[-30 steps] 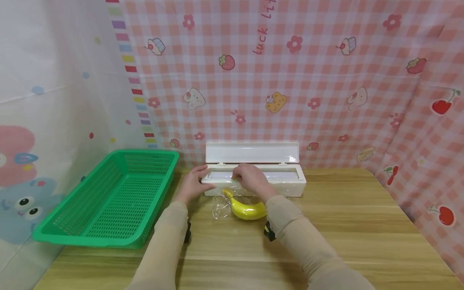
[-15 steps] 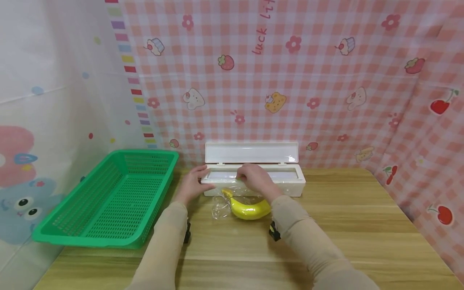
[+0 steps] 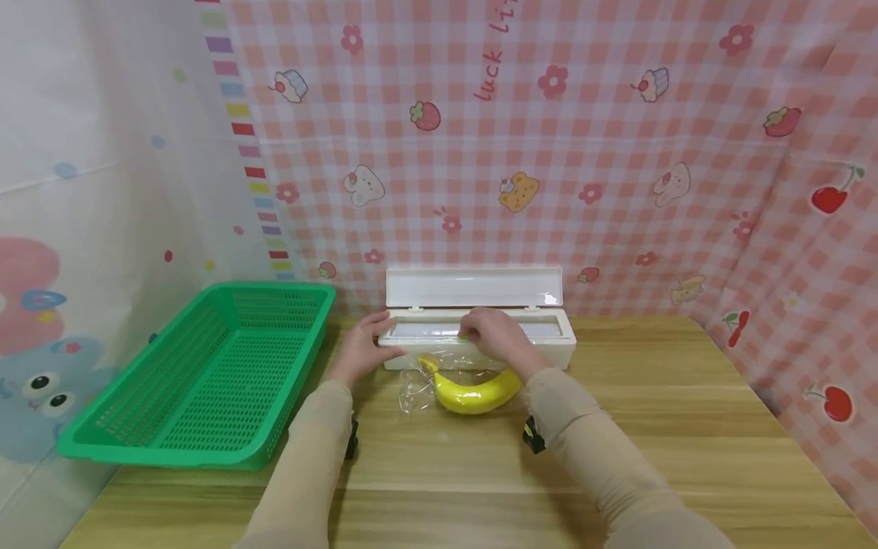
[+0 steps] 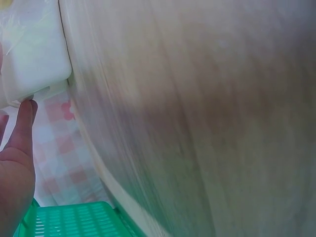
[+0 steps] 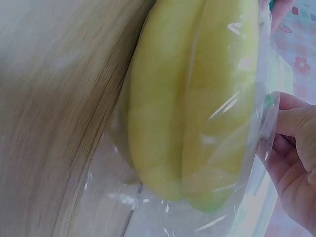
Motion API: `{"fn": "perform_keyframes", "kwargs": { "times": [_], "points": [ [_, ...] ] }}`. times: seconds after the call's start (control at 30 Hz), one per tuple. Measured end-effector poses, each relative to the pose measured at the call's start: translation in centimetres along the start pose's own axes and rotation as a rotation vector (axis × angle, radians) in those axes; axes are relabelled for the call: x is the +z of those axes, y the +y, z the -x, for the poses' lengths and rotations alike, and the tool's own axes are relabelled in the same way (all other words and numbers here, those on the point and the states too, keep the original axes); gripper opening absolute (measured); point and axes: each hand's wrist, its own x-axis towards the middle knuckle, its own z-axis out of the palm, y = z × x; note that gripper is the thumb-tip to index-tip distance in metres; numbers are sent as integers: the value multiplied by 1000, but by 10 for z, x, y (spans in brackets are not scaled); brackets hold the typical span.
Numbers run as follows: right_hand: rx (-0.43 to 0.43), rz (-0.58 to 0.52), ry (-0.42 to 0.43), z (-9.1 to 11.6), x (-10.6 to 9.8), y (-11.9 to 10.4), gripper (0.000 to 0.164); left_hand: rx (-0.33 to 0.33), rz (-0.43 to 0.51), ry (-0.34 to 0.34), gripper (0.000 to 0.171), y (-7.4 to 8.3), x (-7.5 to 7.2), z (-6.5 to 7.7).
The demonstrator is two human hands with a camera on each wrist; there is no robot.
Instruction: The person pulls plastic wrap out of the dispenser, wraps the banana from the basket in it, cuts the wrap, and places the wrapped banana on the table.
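Note:
A white cling film dispenser stands at the back of the table, its lid raised and the white roll visible inside. My left hand grips its left end, thumb at the front and fingers behind. At the front edge, my right hand pinches a small green slide cutter, mostly covered by the fingers. Clear cling film hangs down the dispenser's front and covers a yellow banana lying before it. In the right wrist view the film stretches over the banana.
To the left, a green plastic basket sits close beside the left arm. A pink checked cloth hangs right behind the dispenser and along the right side. The wooden table reaches toward the person.
My right hand has slid to the right along the dispenser's front edge, uncovering more of the banana's right end. My left hand has stayed on the dispenser's left end.

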Motion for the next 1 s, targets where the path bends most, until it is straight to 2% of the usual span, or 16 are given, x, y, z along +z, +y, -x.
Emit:
{"fn": "perform_keyframes", "kwargs": {
  "times": [0.37, 1.0],
  "points": [
    [-47, 7, 31, 3, -1, 7, 22, 13, -12, 0, 67, -2, 0, 0],
    [-56, 11, 31, 6, -2, 11, 23, 20, -37, -6, 67, -3, 0, -1]
  ]
}}
